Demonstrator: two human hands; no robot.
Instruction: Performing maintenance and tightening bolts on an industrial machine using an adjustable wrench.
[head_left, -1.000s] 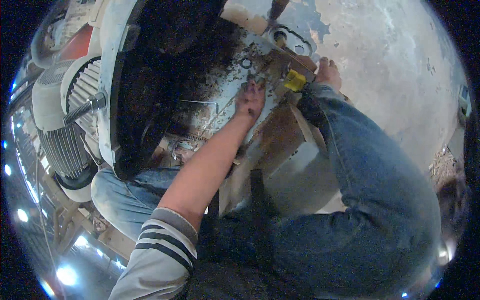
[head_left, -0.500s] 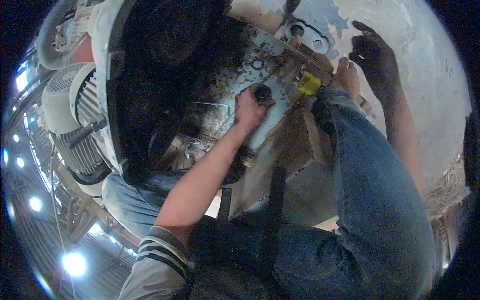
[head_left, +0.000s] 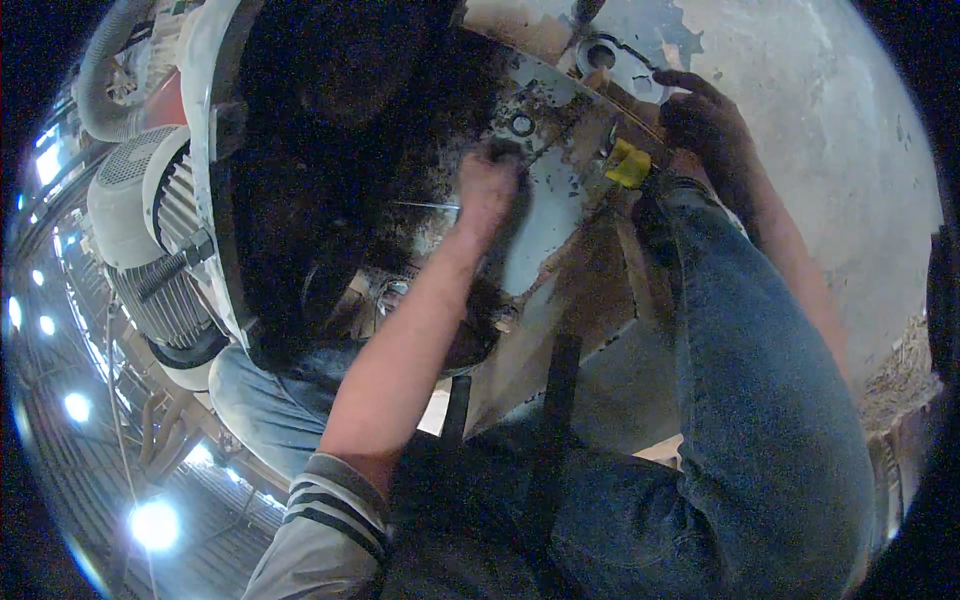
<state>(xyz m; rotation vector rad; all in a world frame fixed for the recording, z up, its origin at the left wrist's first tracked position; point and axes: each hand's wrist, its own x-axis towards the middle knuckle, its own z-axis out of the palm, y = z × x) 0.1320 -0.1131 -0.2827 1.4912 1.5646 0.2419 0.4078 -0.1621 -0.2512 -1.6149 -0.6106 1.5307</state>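
A worn grey metal plate (head_left: pixel 545 215) with holes and a washer (head_left: pixel 521 125) lies in front of my knees. My left hand (head_left: pixel 488 185), on a bare forearm with a striped cuff, is clenched in a fist and pressed on the plate's middle; I cannot see anything inside it. My right hand (head_left: pixel 705 120), dark with grime, rests at the plate's far right edge beside a round flange (head_left: pixel 603 55), its fingers bent and apart. A small yellow piece (head_left: pixel 628 163) sits just left of that hand, above my jeans-clad right leg (head_left: pixel 760 400).
A big dark rounded housing (head_left: pixel 310 170) with a pale rim fills the upper left. A ribbed grey electric motor (head_left: pixel 150 235) stands at its left. Pale, patchy concrete floor (head_left: pixel 840 150) spreads to the right. Two dark straps (head_left: pixel 560 400) hang over my lap.
My left hand has slid a little up the plate and closed into a fist. My right hand has come down from over the floor onto the plate's far edge.
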